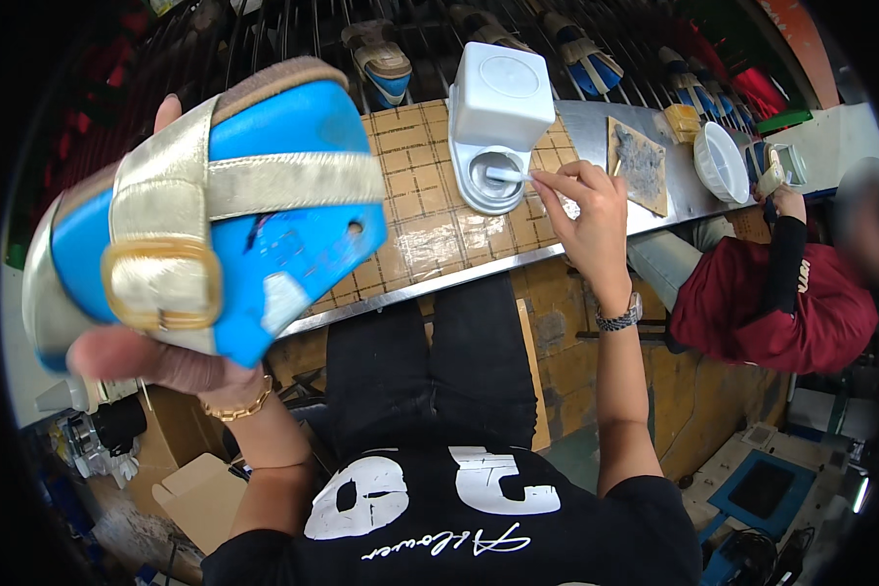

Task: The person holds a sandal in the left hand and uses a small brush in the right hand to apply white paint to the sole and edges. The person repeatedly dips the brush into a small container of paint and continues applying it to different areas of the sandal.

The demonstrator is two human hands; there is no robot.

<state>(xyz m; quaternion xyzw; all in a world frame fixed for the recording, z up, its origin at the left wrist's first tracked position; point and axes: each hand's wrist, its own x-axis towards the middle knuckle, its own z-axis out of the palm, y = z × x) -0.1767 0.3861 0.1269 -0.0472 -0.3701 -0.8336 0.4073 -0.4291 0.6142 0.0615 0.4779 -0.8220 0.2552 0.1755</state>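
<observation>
Up in the frame's left, the left hand point(151, 361) clamps a blue sandal point(205, 215), long axis slanting toward upper right; the right hand point(581, 210), top centre, pinches a small brush point(508, 176) in the white dispenser point(493, 122), well apart.

- Left hand point(156, 361): raised close to the head, palm up, thumb across the near side and fingertips showing past the far edge of what it grips; closed firmly around it.
- Left wrist: bent back, a gold chain bracelet round it.
- Left forearm: bare, rising steeply from the lower edge, elbow tucked near the torso.
- Right hand point(584, 205): stretched forward, well apart from the left, knuckles up, thumb and forefinger pinched together on a thin stick, other fingers curled loosely.
- Right wrist: straight, a metal-link watch on it.
- Right forearm: bare, nearly fully extended, running up from a short black sleeve.
</observation>
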